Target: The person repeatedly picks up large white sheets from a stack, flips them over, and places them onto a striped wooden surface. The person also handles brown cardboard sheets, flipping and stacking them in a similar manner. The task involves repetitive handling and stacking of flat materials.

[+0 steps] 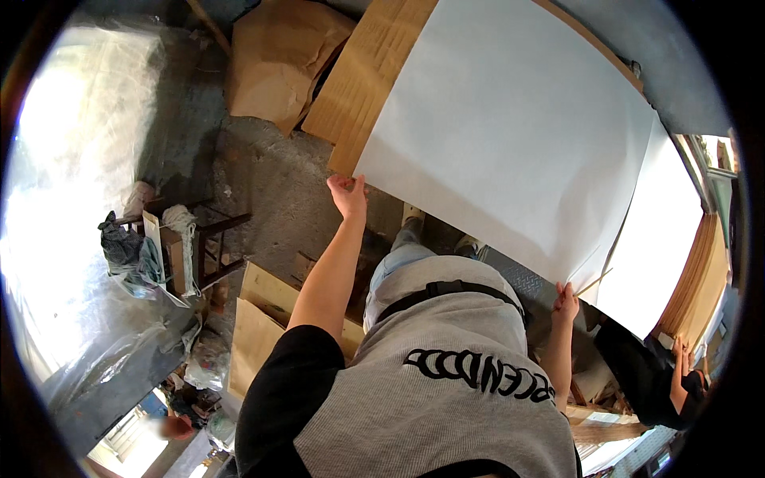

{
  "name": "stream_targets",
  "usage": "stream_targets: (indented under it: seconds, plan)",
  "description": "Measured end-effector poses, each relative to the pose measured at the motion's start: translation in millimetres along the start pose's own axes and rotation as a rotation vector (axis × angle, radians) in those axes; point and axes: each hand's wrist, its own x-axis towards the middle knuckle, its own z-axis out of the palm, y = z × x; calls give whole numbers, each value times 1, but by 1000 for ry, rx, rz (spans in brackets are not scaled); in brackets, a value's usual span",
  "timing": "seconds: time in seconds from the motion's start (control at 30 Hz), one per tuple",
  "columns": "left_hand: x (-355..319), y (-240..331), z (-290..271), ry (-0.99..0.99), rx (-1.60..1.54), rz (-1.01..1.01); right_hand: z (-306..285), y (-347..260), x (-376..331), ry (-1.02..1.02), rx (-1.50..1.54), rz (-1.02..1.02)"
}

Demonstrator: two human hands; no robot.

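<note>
A large white sheet lies over brown corrugated cardboard in front of me. My left hand pinches the sheet's near left corner, beside the cardboard's edge. At the near right corner my right hand is closed, with fingertips on the sheet's edge. A thin light-brown stick juts out of that hand to the right, over a second white sheet. The fingers of the right hand partly hide how the sheet and stick are gripped.
A stack of brown boards stands at the right, near another person's hand and dark clothing. Brown paper lies at the far left. A dark stool frame with rags and open cardboard boxes stand left of me.
</note>
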Motion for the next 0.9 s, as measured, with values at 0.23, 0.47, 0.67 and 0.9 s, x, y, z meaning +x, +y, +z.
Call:
stream_targets:
  seconds: [0.23, 0.47, 0.67, 0.9]
  plan:
    - [14, -15, 2, -15, -122, -136, 8, -4, -3, 18, 39, -22]
    - [13, -10, 3, -15, -268, -254, 12, -6, -5, 50, 71, 19]
    - [25, -26, 5, 29, -329, -252, 12, -4, -5, 47, 68, 12]
    - [27, -29, 4, 53, -364, -277, 9, 3, -4, 86, 99, 36]
